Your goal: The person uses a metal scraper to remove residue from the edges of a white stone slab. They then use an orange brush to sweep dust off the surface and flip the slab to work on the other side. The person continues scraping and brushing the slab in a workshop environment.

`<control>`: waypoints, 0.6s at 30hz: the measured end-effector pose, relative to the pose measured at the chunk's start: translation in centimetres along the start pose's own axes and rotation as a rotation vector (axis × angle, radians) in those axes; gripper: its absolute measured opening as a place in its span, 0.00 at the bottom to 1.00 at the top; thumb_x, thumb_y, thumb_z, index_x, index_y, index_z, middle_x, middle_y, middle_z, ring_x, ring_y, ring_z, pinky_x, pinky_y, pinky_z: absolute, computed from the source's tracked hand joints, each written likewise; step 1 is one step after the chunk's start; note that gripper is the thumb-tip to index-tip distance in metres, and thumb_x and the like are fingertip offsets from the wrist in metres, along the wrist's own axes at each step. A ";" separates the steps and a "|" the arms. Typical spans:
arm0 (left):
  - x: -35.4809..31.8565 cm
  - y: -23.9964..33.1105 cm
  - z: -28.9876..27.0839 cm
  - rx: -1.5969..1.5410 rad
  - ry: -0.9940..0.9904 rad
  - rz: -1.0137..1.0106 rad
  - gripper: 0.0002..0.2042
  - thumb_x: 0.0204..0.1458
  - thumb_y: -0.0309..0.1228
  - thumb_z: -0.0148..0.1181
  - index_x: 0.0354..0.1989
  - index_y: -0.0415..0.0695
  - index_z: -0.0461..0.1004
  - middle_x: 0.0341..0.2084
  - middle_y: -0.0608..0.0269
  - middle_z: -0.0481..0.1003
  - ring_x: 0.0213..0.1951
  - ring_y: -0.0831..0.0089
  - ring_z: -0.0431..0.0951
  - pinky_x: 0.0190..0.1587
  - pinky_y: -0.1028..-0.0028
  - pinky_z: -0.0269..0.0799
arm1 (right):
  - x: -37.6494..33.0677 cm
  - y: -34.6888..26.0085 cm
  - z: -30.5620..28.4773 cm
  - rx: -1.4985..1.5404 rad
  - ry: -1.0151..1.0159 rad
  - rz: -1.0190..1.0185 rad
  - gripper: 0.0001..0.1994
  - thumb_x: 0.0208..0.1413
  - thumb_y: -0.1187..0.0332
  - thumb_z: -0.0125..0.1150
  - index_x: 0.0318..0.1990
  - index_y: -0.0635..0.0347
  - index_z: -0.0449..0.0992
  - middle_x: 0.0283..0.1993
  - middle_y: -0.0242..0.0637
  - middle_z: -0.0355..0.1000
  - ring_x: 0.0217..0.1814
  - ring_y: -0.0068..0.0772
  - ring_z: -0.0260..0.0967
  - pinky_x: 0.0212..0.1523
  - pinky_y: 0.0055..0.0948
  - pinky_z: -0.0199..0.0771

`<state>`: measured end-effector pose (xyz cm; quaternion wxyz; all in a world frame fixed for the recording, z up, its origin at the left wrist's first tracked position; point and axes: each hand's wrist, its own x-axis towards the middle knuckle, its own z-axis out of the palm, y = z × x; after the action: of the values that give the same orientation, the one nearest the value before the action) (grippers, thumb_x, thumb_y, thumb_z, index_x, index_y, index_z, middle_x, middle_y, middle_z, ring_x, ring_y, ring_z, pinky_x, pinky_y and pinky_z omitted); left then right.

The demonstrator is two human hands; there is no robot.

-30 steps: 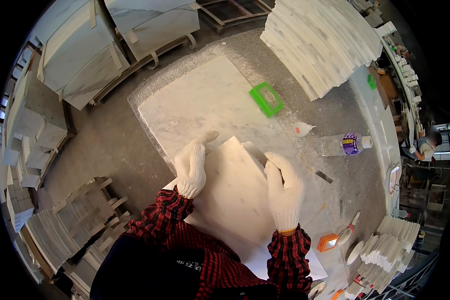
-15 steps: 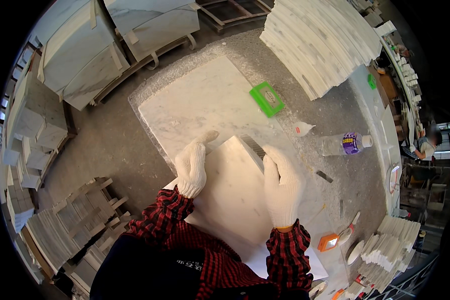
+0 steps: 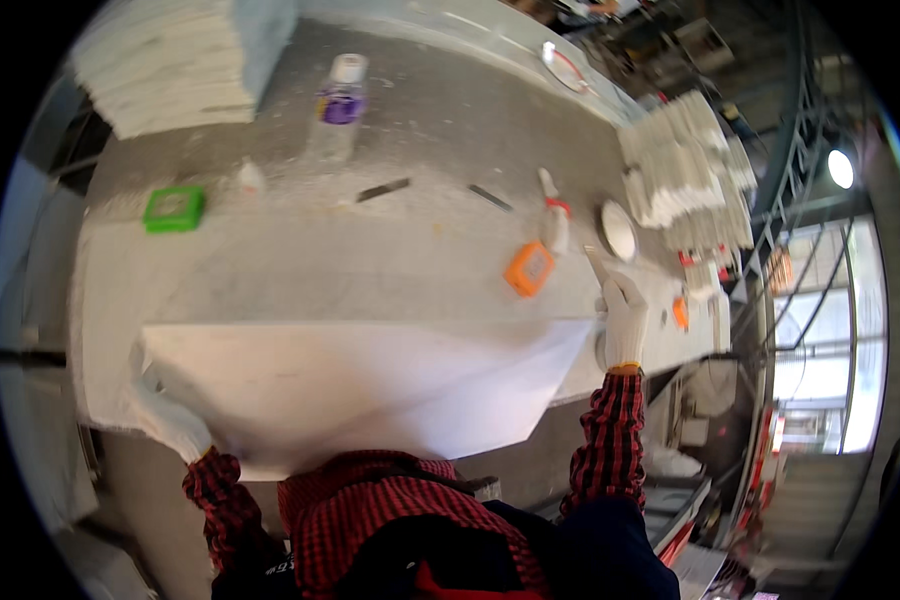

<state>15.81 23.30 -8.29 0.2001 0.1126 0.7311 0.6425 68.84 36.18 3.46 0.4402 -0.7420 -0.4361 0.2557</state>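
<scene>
A large white marble slab [image 3: 370,385] lies in front of me, its near edge against my torso. My left hand [image 3: 173,412], in a white knit glove, is at the slab's left edge; its fingers look stretched out and apart, though blurred. Out to the right, beyond the slab's right corner, my gloved right hand [image 3: 625,320] is closed. A thin, brownish flat tool [image 3: 595,263] sticks out at its fingertips; blur hides its exact kind. An orange box [image 3: 529,268] and a white bottle with a red collar [image 3: 556,222] stand close by that hand.
Across the grey worktable [image 3: 420,130] are a green box [image 3: 174,209], a clear drink bottle [image 3: 338,110], a small white bottle [image 3: 251,178] and two dark strips [image 3: 383,190]. A white bowl [image 3: 618,230] stands before stacked marble pieces [image 3: 675,170]. Another stack [image 3: 170,70] rises far left.
My view has swung to the right. Both hands were close together at the slab's corner; now they are far apart, the right one out by the tools.
</scene>
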 end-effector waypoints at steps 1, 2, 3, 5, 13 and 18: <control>0.1 -0.2 -0.1 -0.083 -0.027 0.029 0.28 0.68 0.45 0.37 0.66 0.38 0.69 0.53 0.51 0.76 0.51 0.66 0.75 0.56 0.70 0.70 | 0.9 2.7 -2.5 0.064 0.073 0.053 0.12 0.61 0.71 0.56 0.45 0.65 0.83 0.28 0.29 0.72 0.26 0.15 0.64 0.24 0.21 0.62; 0.1 -0.7 0.4 -0.123 -0.065 0.050 0.29 0.68 0.46 0.36 0.66 0.38 0.69 0.54 0.49 0.75 0.52 0.64 0.75 0.57 0.69 0.70 | 1.5 6.1 -5.6 -0.040 0.145 0.073 0.12 0.60 0.70 0.56 0.45 0.64 0.83 0.27 0.31 0.73 0.26 0.17 0.66 0.24 0.23 0.64; 0.3 -1.1 0.8 -0.162 -0.090 0.073 0.30 0.69 0.48 0.35 0.66 0.37 0.69 0.55 0.47 0.75 0.54 0.63 0.75 0.58 0.69 0.69 | 1.9 9.9 -8.6 -0.141 0.203 0.093 0.13 0.59 0.69 0.56 0.45 0.63 0.84 0.26 0.33 0.73 0.26 0.19 0.67 0.24 0.25 0.66; -0.2 -0.9 0.6 -0.085 -0.082 0.105 0.30 0.69 0.49 0.36 0.66 0.37 0.68 0.56 0.46 0.74 0.55 0.61 0.74 0.59 0.67 0.69 | 1.8 14.8 -12.5 -0.350 0.284 0.123 0.14 0.58 0.66 0.56 0.44 0.60 0.85 0.26 0.39 0.76 0.27 0.27 0.72 0.27 0.30 0.69; 0.4 -1.6 -0.5 -0.085 -0.086 0.228 0.32 0.70 0.52 0.35 0.66 0.35 0.67 0.59 0.41 0.71 0.57 0.57 0.74 0.61 0.63 0.69 | 2.1 21.9 -14.9 -0.748 0.355 0.127 0.15 0.52 0.60 0.57 0.41 0.53 0.86 0.37 0.51 0.79 0.40 0.55 0.79 0.43 0.42 0.77; -0.7 -0.9 0.9 -0.112 -0.124 0.147 0.32 0.71 0.52 0.34 0.68 0.35 0.64 0.59 0.39 0.71 0.57 0.56 0.74 0.61 0.63 0.70 | 3.7 28.2 -18.2 -0.660 0.241 -0.020 0.09 0.52 0.67 0.58 0.33 0.57 0.84 0.27 0.47 0.76 0.32 0.46 0.77 0.34 0.38 0.74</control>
<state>16.93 23.69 -9.13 0.2032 0.1938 0.6699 0.6873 96.45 24.99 -12.43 0.2273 -0.8649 -0.4474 0.0072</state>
